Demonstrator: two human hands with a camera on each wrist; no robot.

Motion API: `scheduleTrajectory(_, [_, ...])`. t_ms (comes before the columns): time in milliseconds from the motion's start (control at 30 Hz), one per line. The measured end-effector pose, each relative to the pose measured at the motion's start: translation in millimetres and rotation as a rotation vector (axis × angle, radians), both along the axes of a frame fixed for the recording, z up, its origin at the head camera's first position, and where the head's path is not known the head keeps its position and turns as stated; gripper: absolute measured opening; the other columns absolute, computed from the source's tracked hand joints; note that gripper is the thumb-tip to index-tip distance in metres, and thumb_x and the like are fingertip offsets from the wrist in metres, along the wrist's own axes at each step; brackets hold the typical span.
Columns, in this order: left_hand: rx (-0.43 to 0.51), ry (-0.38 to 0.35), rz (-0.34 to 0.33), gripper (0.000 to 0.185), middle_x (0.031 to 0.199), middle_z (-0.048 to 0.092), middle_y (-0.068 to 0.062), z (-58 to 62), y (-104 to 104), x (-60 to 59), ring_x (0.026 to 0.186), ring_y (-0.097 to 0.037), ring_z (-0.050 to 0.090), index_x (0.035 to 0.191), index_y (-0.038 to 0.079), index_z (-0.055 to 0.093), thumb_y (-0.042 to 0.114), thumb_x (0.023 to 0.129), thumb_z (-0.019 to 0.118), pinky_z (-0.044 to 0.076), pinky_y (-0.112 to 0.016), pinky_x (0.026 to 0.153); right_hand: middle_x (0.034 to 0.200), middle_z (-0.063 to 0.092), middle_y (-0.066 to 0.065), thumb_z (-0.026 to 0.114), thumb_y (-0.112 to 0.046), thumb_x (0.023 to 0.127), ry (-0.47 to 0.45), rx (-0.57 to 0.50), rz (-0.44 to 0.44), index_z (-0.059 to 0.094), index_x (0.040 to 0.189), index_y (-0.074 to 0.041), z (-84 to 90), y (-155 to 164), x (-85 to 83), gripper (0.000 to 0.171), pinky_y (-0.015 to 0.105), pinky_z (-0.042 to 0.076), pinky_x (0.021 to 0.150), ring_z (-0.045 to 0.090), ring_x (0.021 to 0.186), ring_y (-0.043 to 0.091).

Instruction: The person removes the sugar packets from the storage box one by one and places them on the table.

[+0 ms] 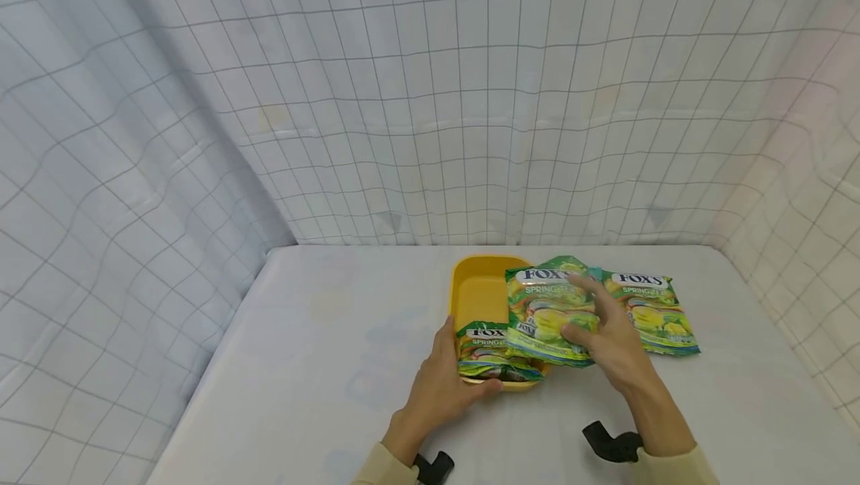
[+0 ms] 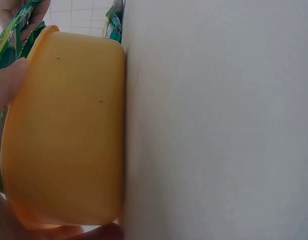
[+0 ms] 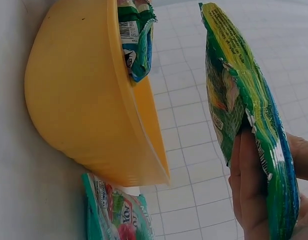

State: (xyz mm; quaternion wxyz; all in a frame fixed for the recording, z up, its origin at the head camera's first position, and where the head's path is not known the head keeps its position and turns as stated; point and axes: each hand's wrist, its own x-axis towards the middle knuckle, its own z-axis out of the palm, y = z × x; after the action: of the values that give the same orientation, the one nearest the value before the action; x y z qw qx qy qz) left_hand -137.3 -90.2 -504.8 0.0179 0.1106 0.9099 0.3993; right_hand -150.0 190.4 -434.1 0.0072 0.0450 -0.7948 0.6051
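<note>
My right hand point(image 1: 614, 347) pinches a green candy bag point(image 1: 549, 313) between thumb and fingers, holding it lifted above the yellow tub point(image 1: 478, 292); the right wrist view shows it hanging clear of the rim, fingers curled along its lower edge. My left hand point(image 1: 440, 388) grips the near end of the tub, thumb on the side wall and fingers under the near rim.

A second bag point(image 1: 493, 351) already lies in the tub's near end, right against my left fingertips. The bag I hold covers the tub's right side, just past that one. A third bag point(image 1: 650, 310) lies flat on the white table point(image 1: 322, 351), to the right of the tub and partly behind my right hand.

The head view gives me the layout from above. The left wrist view shows only the tub's outer wall point(image 2: 64, 130) standing on the table, with my thumb pressed to it. The right wrist view shows the tub from the side, the second bag point(image 3: 136, 37) poking over its rim and the third bag point(image 3: 116, 212) lying beside the base.

I have wide bare tabletop to the left of the tub and some in front of it. The far edge and both sides meet a checked white curtain point(image 1: 430, 97).
</note>
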Motion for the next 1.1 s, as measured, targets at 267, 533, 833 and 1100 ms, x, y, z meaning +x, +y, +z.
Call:
scheduleTrajectory(267, [0.013,0.006,-0.008,0.132,0.148,0.046,-0.015,-1.1,-1,-0.2,0.115,-0.031,0.061,0.163,0.007,0.009,0.076,0.073,0.077,0.050,-0.051,0.093,0.168,0.012,0.016,0.073,0.003,0.092,0.014,-0.009,-0.014,0.035,0.159,-0.013,-3.4,9,4.9,0.079,0.073,0.018,0.110,0.003,0.150,0.051])
scheduleTrajectory(533, [0.034,0.001,-0.014,0.132,0.148,0.047,-0.015,-1.3,-1,0.2,0.115,-0.030,0.061,0.164,0.009,0.008,0.073,0.073,0.079,0.050,-0.052,0.093,0.169,0.006,0.015,0.071,0.005,0.092,-0.015,-0.022,-0.049,0.034,0.160,-0.016,-9.0,24,8.4,0.081,0.074,0.021,0.108,0.000,0.151,0.048])
scheduleTrajectory(833, [0.022,0.016,-0.015,0.131,0.148,0.045,-0.015,-0.6,-2,0.6,0.114,-0.032,0.061,0.163,0.007,0.008,0.070,0.074,0.080,0.051,-0.052,0.092,0.169,0.004,0.014,0.071,0.009,0.089,-0.029,-0.033,-0.091,0.031,0.161,-0.015,-14.8,41,13.2,0.085,0.073,0.022,0.107,0.000,0.150,0.050])
scheduleTrajectory(1100, [0.012,0.002,-0.007,0.132,0.149,0.044,-0.016,0.0,-1,1.2,0.114,-0.033,0.061,0.163,0.007,0.008,0.073,0.074,0.078,0.051,-0.053,0.092,0.169,0.005,0.013,0.071,0.007,0.090,-0.049,0.024,-0.092,0.030,0.162,-0.017,-17.9,48,16.6,0.086,0.043,0.044,0.100,0.008,0.149,0.051])
